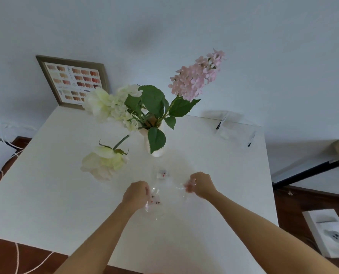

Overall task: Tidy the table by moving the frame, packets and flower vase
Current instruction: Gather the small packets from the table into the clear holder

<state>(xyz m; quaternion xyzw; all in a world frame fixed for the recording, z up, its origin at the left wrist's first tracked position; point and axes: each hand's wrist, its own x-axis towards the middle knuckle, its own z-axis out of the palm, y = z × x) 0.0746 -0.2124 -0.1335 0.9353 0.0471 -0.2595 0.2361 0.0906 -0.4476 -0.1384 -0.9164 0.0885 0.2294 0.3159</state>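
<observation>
On the white table (45, 175) a white flower vase (156, 151) holds white and pink flowers at the centre. Against the wall at the back left leans a grey picture frame (73, 82) with colour swatches. Near the front, my left hand (137, 194) is closed on a clear plastic packet (154, 202) with small red marks. My right hand (202, 185) pinches another clear packet (182, 189) beside it. A third small packet (162, 174) lies loose on the table just beyond both hands.
Clear plastic sleeves with dark clips (236, 129) lie at the table's back right. White cables (8, 145) run over the floor at the left. A white box (331, 232) sits on the floor at the right, next to a dark-legged table (307, 171).
</observation>
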